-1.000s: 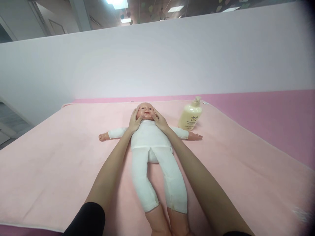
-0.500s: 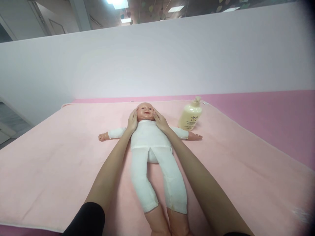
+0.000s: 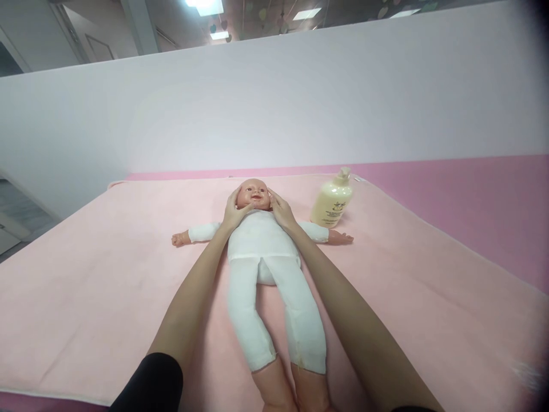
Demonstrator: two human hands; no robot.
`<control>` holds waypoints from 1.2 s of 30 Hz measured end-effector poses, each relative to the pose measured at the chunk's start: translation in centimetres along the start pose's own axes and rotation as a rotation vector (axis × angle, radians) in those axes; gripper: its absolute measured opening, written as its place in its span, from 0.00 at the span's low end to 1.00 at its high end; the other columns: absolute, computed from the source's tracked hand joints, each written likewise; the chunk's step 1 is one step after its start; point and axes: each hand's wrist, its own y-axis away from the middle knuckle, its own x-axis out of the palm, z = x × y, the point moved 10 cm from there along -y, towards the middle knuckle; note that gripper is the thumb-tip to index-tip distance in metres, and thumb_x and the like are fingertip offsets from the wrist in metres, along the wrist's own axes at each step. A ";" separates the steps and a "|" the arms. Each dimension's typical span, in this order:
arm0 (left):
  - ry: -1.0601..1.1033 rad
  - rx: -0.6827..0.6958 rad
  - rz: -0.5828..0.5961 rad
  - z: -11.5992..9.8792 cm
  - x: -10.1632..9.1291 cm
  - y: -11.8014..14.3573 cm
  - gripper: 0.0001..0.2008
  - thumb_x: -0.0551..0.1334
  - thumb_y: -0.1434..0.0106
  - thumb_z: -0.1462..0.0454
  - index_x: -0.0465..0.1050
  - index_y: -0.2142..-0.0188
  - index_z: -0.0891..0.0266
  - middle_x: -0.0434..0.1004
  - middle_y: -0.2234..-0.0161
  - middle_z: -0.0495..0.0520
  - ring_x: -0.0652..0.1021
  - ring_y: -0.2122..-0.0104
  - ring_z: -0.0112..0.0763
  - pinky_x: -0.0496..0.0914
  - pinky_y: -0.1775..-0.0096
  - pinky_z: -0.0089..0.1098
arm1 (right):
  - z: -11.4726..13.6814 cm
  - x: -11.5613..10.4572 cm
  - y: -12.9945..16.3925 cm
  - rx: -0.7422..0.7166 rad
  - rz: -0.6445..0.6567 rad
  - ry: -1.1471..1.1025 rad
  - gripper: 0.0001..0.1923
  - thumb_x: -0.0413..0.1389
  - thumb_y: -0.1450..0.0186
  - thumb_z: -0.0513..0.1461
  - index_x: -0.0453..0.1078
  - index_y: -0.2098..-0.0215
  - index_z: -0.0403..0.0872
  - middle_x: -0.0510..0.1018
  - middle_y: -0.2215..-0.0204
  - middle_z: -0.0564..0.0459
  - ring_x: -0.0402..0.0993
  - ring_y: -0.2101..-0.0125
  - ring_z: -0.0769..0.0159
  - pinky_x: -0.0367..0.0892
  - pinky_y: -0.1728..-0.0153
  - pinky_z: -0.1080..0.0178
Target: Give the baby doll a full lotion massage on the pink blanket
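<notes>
A baby doll (image 3: 263, 237) in white cloth lies on its back, its bare head (image 3: 254, 191) at the far end and its arms spread wide. My left hand (image 3: 235, 213) rests along the left side of the head, fingers stretched out, the thumb reaching across under the chin. On the opposite side, my right hand (image 3: 282, 212) lies against the cheek and side of the head with its fingers extended. Both forearms run alongside the doll's body. Fingertips behind the head are partly hidden. Right of the head stands a pale yellow pump bottle (image 3: 330, 203), close to the doll's arm.
A light pink towel (image 3: 128, 274) is spread beneath the doll, over a darker pink surface (image 3: 472, 212). Behind it rises a white partition (image 3: 300, 103). A door (image 3: 92, 31) and ceiling lights show beyond.
My left thumb has swung inward from the doll's cheek to under its chin. My right thumb has drawn back slightly from beside the mouth. The doll's body and the bottle stay put.
</notes>
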 end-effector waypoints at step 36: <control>-0.129 0.065 -0.012 0.6 -0.2 -0.3 0.37 0.62 0.43 0.45 0.60 0.38 0.58 0.59 0.38 0.61 0.61 0.38 0.44 0.58 0.39 0.41 | 0.3 0.6 0.3 0.052 0.042 -0.044 0.43 0.58 0.44 0.57 0.57 0.36 0.48 0.65 0.40 0.48 0.65 0.43 0.58 0.61 0.42 0.56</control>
